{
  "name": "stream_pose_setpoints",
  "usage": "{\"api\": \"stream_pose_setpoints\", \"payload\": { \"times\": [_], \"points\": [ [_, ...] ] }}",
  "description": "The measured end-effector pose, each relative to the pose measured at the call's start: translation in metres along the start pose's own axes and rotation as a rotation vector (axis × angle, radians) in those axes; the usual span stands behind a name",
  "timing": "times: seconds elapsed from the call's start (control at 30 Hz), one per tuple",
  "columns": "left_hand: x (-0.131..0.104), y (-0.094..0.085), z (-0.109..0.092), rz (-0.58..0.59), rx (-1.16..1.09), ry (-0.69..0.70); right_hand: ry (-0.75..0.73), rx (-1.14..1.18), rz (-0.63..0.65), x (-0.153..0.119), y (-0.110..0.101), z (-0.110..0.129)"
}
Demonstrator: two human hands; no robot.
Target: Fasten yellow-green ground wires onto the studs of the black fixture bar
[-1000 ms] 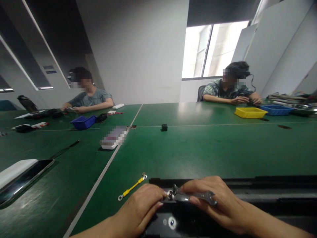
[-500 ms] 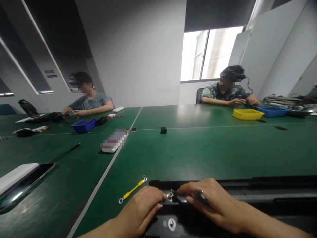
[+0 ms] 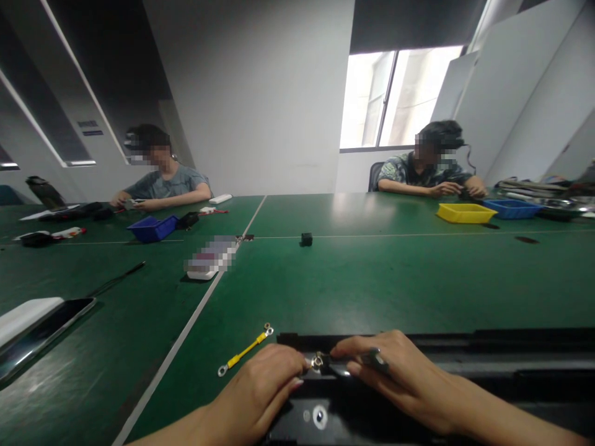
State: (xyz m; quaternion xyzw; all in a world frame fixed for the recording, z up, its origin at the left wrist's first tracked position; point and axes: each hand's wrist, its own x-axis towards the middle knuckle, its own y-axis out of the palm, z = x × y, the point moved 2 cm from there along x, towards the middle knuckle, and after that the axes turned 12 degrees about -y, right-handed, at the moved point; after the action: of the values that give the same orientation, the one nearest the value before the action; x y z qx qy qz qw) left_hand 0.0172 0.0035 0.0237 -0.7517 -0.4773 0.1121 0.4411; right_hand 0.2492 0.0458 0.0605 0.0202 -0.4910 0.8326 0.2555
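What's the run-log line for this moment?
left hand: pinches silver ring terminal | right hand: holds silver metal wrench | yellow ring-ended cable: on green table

Daylight blown out white in the window [image 3: 381, 99], soft pale glare across the far green desk [image 3: 395, 279], dark upper left corner, wide-angle stretching toward the edges, slightly soft detail around the hands, pixelated patches over faces.

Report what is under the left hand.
The green tabletop and black piece show around the left hand, with a small metal ring at its fingertips. What lies directly beneath the palm is covered and cannot be seen.
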Motion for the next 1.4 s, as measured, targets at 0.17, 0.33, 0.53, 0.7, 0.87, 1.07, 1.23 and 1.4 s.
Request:
{"api": "stream_pose_setpoints", "payload": {
  "times": [0.17,0.33,0.53,0.7,0.87,1.07,1.23,1.4],
  "points": [
    [0.001,-0.002,-0.002,0.026,0.002,-0.039,0.090,0.030,-0.017,0.001,-0.001,0.001],
    [0.001,-0.002,0.002,0.002,-0.014,0.039,0.106,0.042,-0.019,0.002,0.000,0.000],
    [0.003,0.006,0.013,-0.036,0.012,0.095,0.112,0.061,-0.033,0.003,-0.001,0.002],
    [0.004,0.016,0.024,-0.136,0.048,0.163,0.123,-0.044,-0.064,0.001,-0.002,0.005],
    [0.003,0.014,0.022,-0.124,0.027,0.149,0.137,-0.045,-0.034,0.000,0.000,0.003],
    [0.004,0.012,0.019,-0.143,0.024,0.171,0.090,-0.099,-0.023,0.001,0.000,0.006],
    [0.003,0.005,0.009,-0.069,0.025,0.122,0.038,-0.119,0.005,0.001,0.003,0.003],
    [0.003,0.001,0.004,-0.057,-0.008,0.094,-0.026,-0.177,-0.002,0.000,0.002,0.005]
  ]
}}
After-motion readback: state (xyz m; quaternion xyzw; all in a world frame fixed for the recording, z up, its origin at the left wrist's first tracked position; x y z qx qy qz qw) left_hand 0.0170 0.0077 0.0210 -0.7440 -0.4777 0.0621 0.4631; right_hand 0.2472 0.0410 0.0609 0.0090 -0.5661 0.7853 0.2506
